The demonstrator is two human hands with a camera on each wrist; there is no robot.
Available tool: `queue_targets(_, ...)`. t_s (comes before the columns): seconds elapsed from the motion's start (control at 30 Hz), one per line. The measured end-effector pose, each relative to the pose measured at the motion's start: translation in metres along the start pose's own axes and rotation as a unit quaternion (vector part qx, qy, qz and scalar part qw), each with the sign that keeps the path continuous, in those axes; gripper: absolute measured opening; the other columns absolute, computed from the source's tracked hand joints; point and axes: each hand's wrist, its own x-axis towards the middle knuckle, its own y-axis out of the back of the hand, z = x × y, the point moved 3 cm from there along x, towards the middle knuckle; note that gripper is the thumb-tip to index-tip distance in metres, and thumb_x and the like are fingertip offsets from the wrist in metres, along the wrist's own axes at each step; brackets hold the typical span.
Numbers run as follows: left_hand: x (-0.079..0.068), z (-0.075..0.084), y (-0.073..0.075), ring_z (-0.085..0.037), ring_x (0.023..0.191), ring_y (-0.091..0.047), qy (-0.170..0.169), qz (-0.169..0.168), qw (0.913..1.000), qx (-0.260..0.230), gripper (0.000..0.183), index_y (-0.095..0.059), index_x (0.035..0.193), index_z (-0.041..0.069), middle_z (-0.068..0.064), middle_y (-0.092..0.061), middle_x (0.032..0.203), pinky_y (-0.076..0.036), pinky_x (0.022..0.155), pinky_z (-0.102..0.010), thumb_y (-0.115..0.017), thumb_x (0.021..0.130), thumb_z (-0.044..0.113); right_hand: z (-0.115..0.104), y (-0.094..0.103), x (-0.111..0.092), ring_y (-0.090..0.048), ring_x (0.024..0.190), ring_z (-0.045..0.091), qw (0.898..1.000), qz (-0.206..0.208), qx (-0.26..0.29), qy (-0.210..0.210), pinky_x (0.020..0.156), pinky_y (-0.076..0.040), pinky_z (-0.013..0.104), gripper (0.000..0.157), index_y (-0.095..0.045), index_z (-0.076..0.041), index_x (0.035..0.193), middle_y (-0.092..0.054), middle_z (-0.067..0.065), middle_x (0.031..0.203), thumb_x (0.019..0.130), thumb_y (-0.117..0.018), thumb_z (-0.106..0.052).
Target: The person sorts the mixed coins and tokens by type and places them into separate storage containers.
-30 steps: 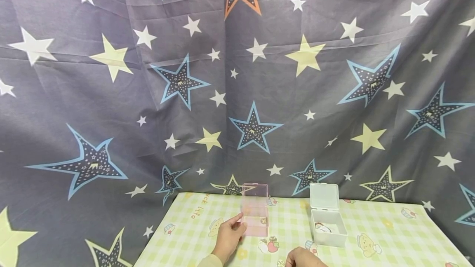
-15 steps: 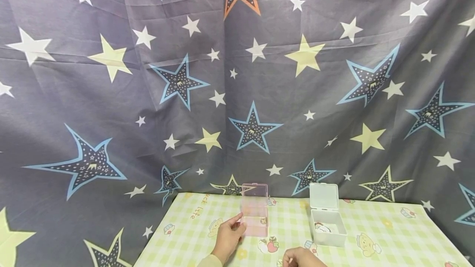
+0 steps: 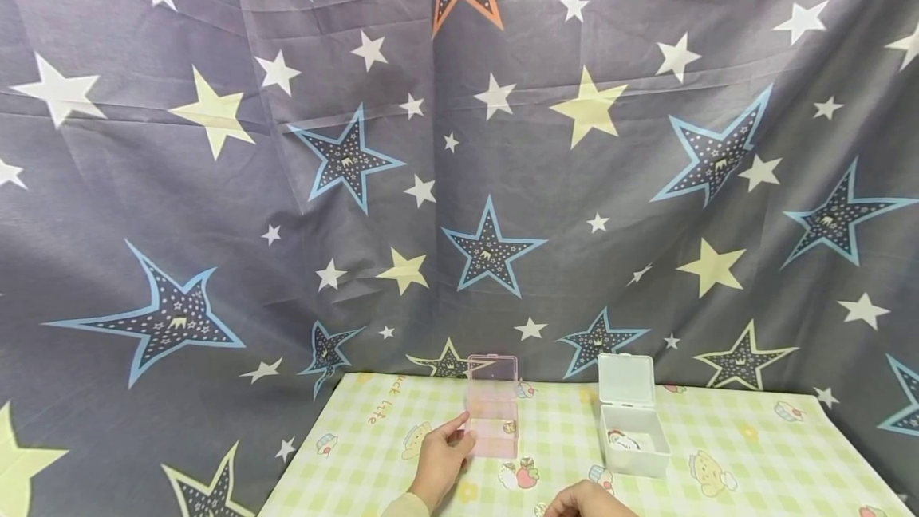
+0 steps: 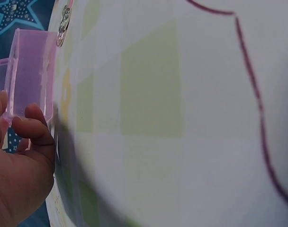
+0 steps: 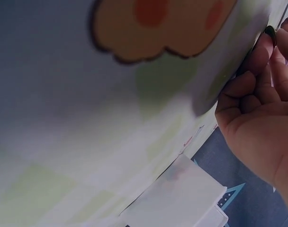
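A translucent pink plastic box (image 3: pixel 492 448) stands on the table with its lid raised. My left hand (image 3: pixel 439 461) holds it at the near left corner, with several fingers curled by its edge (image 4: pixel 32 127). A small round coin-like piece (image 3: pixel 510 427) lies inside the box. At the bottom edge of the head view, my right hand (image 3: pixel 585 499) is low at the tabletop. Its thumb and finger pinch a thin, dark-edged coin-like disc (image 5: pixel 270 32), seen nearly edge-on. Small metallic discs (image 4: pixel 63 23) lie on the cloth in front of the pink box.
A white box (image 3: pixel 639 461) with its lid raised stands to the right, holding a white and red item (image 3: pixel 623 440). Green-checked cloth (image 3: pixel 761 477) with printed cartoons covers the table. A grey star-patterned curtain (image 3: pixel 502 142) hangs along the back.
The right hand has shifted very slightly at the bottom edge, staying low over the disc. The left hand and both boxes keep their places.
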Motion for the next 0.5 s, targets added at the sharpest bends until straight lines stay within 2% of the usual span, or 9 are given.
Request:
queue_targets(0.33,0.0005,0.0011,0.0004,-0.007,0.062,-0.058,0.004,0.001,1.0000,0.003,0.050,-0.066,0.143,0.001,-0.008,-0.067,0.101,-0.053,0.054,-0.020,-0.078,0.095,0.011,-0.0008,0.0012,0.0007,-0.064,0.066,0.003,1.000,0.004,0.000,-0.018,0.063,-0.054,0.018,0.010,-0.083,0.001,0.093,-0.078,0.017,0.080,0.088,-0.081,-0.007)
queue_targets(0.5,0.0015,0.0004,0.0010,-0.007,0.062,-0.058,0.005,-0.001,1.0000,0.006,0.049,-0.067,0.142,0.002,-0.009,-0.067,0.103,-0.054,0.054,-0.021,-0.078,0.095,0.012,0.0019,0.0022,0.0004,-0.064,0.068,0.002,1.000,-0.001,0.018,-0.019,0.064,-0.054,0.017,0.012,-0.082,0.003,0.095,-0.078,0.017,0.082,0.088,-0.080,-0.006)
